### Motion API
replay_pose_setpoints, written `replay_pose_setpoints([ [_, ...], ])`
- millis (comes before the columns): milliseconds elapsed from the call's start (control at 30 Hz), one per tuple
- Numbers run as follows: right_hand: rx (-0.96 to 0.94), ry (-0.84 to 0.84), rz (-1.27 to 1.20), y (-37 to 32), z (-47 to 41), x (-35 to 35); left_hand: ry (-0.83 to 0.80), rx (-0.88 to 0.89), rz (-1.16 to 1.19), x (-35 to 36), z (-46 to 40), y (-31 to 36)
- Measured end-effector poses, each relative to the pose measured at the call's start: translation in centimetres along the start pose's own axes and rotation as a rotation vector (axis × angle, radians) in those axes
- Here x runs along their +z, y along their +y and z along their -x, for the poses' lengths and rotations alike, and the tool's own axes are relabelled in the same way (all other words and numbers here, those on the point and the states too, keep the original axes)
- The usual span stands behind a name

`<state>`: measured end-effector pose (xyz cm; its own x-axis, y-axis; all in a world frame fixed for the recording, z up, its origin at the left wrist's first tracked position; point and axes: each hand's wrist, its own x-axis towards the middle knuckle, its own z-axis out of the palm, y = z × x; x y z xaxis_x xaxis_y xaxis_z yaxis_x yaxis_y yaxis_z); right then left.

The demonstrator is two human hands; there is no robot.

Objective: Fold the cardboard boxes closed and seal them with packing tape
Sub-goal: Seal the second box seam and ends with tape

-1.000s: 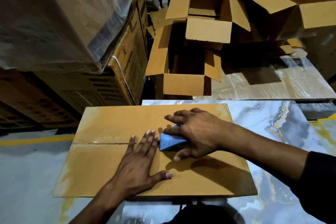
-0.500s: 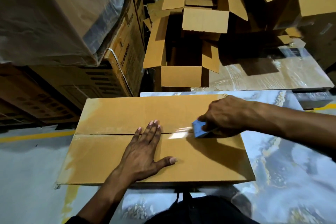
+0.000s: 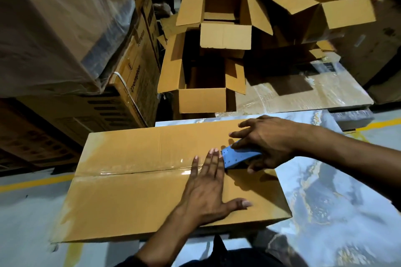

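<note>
Right hand [image 3: 269, 143] grips the blue tape dispenser [image 3: 239, 156] on the box [image 3: 138, 201] seam; untaped seam runs rightward; left hand [image 3: 208, 193] lies spread flat.

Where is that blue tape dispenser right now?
In the head view, the blue tape dispenser sits right of centre on the closed box's seam, gripped by the right hand, with the left hand's fingertips touching it.

Marbled tabletop [image 3: 325, 191], plastic-wrapped stack [image 3: 54, 28] at left, yellow floor line [image 3: 32, 183]
</note>
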<state>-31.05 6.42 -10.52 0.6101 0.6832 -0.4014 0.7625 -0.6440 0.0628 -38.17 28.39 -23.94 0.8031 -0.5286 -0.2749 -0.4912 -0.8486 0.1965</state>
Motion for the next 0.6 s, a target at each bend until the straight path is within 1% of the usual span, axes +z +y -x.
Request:
replay_pose_setpoints([
  [133,-0.04,0.028,-0.049,-0.1,-0.4,0.6,0.023,0.005,-0.014,0.2,1.4,-1.4],
  [267,-0.116,0.111,-0.016,-1.5,-2.2,1.7,0.021,0.011,-0.058,0.4,2.9,-3.7],
  [333,-0.11,0.112,0.001,-2.0,-2.7,1.7,0.018,0.013,-0.064,0.5,3.3,-4.3],
  [433,-0.087,0.116,0.006,-1.3,-1.9,1.6,0.06,0.025,-0.022,0.7,3.3,-4.4],
  [467,-0.095,0.111,0.016,-0.6,-1.0,1.8,0.066,0.023,-0.018,0.8,3.3,-4.4],
  [533,-0.069,0.035,0.097,1.5,1.5,2.1,0.079,0.016,-0.022,0.9,3.4,-4.5],
  [600,-0.023,-0.009,0.098,4.0,4.5,2.7,0.079,0.011,-0.034,0.8,3.3,-4.6],
])
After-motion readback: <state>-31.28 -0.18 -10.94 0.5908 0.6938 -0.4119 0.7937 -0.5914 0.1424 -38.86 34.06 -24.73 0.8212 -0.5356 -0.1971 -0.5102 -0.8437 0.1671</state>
